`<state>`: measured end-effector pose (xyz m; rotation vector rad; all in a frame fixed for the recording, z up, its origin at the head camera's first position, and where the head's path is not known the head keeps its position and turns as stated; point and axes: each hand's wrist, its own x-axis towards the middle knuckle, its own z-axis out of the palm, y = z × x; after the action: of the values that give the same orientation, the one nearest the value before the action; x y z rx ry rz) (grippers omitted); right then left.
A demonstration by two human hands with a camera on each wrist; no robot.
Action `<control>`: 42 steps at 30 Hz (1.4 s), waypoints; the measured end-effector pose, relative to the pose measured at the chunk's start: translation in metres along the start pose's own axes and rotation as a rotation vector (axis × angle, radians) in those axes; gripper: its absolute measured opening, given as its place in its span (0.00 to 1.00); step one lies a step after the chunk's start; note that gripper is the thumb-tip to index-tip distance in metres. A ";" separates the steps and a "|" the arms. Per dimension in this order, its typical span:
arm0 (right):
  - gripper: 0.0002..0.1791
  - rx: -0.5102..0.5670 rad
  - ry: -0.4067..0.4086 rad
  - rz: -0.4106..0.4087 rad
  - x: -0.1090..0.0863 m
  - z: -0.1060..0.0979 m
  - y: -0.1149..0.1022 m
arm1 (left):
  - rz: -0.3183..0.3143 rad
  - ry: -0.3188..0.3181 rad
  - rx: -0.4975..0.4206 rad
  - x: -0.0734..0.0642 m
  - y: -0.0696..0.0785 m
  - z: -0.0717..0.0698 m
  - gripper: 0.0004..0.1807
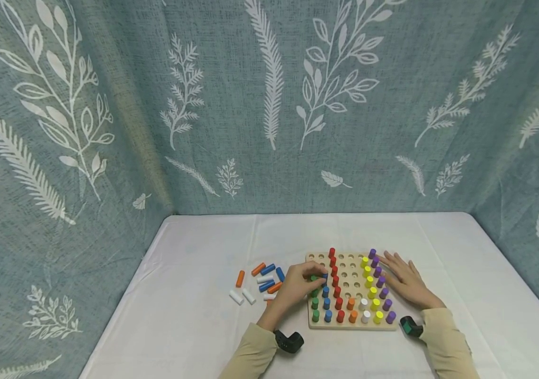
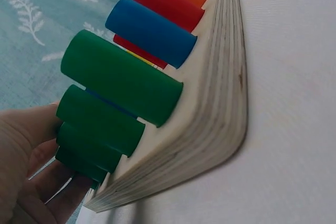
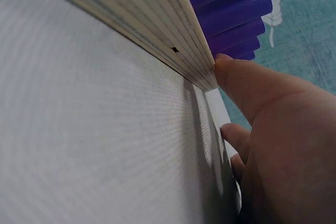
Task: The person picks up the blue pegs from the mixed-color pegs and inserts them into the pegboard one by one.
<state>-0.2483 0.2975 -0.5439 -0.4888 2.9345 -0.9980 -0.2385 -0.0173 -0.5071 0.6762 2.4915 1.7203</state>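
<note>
A wooden pegboard [image 1: 350,327] stands on the table with rows of coloured pegs upright in its holes. My left hand [image 1: 297,285] reaches over its left side and pinches a blue peg [image 1: 325,277] in the blue column. Green pegs [image 2: 121,77] stand in front of that hand in the left wrist view and hide its fingertips. At the board's right edge lies my right hand [image 1: 408,282], fingers spread, thumb [image 3: 236,77] touching the edge beside the purple pegs [image 3: 236,9]. Red pegs [image 1: 337,292] and yellow pegs [image 1: 369,281] form further columns; orange [image 1: 352,316] and white [image 1: 366,317] pegs stand near the front.
Loose orange, blue and white pegs [image 1: 249,296] lie left of the board, some partly behind my left hand. A white cloth [image 1: 179,295] covers the table. Patterned curtains [image 1: 231,105] hang behind and at both sides.
</note>
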 end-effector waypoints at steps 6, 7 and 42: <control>0.29 -0.006 0.016 -0.013 0.000 0.000 -0.001 | 0.004 0.002 0.011 0.002 -0.009 0.000 0.09; 0.29 -0.005 0.015 -0.013 0.000 0.000 -0.001 | 0.011 -0.001 0.006 0.002 -0.008 0.000 0.09; 0.30 0.003 0.017 -0.002 -0.003 0.004 -0.001 | 0.025 -0.027 -0.043 -0.002 -0.006 -0.010 0.11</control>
<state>-0.2445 0.2955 -0.5468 -0.4855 2.9474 -1.0107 -0.2412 -0.0284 -0.5096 0.7257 2.4313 1.7555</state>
